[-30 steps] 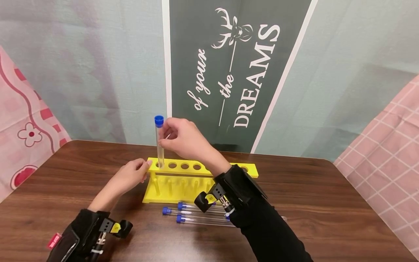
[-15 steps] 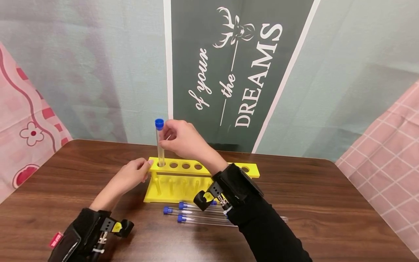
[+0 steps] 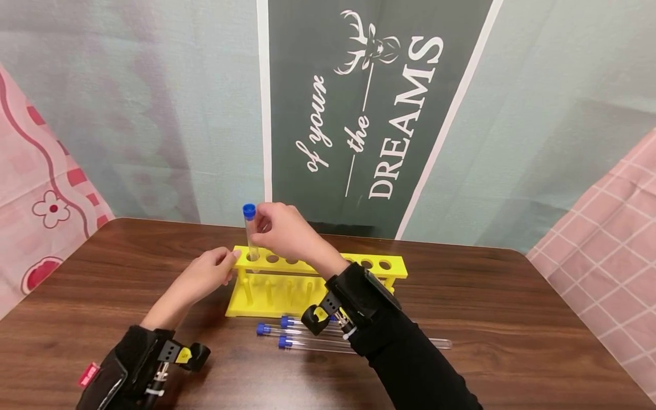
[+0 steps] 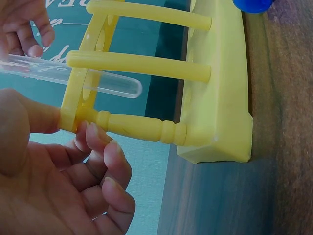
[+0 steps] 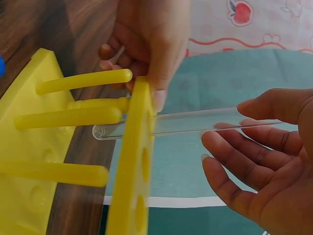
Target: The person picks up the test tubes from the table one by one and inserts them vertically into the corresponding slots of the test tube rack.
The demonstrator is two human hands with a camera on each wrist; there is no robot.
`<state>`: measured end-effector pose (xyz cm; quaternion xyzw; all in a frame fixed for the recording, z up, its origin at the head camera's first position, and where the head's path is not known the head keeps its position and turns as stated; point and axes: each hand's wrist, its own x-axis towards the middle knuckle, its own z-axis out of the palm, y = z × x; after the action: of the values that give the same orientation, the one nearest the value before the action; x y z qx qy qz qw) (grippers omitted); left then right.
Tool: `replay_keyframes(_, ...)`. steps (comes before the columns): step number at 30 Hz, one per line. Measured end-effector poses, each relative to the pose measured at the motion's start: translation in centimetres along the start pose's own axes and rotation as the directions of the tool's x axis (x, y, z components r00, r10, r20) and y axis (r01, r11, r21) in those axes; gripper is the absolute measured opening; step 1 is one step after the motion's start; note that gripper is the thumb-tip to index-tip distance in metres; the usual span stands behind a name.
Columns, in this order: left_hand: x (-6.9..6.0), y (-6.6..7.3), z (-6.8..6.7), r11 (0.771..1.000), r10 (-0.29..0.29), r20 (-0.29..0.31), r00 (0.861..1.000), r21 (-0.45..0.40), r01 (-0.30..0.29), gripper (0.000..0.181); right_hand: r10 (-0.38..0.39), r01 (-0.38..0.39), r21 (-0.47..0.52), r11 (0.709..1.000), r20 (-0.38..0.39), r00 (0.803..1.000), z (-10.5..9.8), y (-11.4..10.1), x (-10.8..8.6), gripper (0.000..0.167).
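My right hand (image 3: 287, 228) pinches a clear test tube (image 3: 250, 230) with a blue cap (image 3: 249, 211). The tube stands nearly upright, its lower end through the leftmost hole of a yellow test tube rack (image 3: 318, 262). In the right wrist view the rounded tube end (image 5: 105, 131) pokes a short way past the rack's top bar (image 5: 129, 181), between thumb and fingers and the base. My left hand (image 3: 205, 270) grips the left end of that top bar; in the left wrist view the thumb and fingertips (image 4: 95, 134) pinch its corner.
Several capped test tubes (image 3: 318, 345) lie on the brown wooden table (image 3: 487, 319) in front of the rack. Yellow pegs (image 3: 269, 291) rise from the rack's base. A printed cloth (image 3: 220, 114) hangs behind the table.
My right hand has moved down with the test tube, whose lower end has passed through the rack's leftmost hole. The left hand keeps its grip on the rack.
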<state>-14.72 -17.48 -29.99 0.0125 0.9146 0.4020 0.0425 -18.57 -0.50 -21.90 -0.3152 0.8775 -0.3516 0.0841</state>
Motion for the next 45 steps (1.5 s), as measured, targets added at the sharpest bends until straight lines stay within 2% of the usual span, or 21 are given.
replay_keyframes(5, 0.1, 0.0, 0.0, 1.0, -0.001, 0.0, 1.0, 0.0, 0.001, 0.036, 0.03, -0.031, 0.042, 0.999, 0.029, 0.999, 0.8, 0.6, 0.3, 0.008)
replay_keyframes(15, 0.0, 0.1, -0.1, 1.0, 0.006, 0.004, 1.0, -0.003, -0.006, 0.036, -0.007, 0.007, -0.029, 1.0, 0.01, 1.0, 1.4, 1.4, 0.4, 0.006)
replay_keyframes(24, 0.0, -0.1, 0.0, 1.0, 0.009, 0.0, 1.0, -0.012, -0.009, 0.036, 0.025, -0.025, -0.017, 1.0, 0.022, 0.999, 1.7, 1.7, 0.4, 0.007)
replay_keyframes(45, 0.0, -0.2, 0.0, 1.0, 0.016, -0.007, 1.0, -0.008, -0.016, 0.036, 0.045, -0.043, -0.055, 0.998, 0.037, 0.998, 1.9, 1.9, 0.4, 0.014)
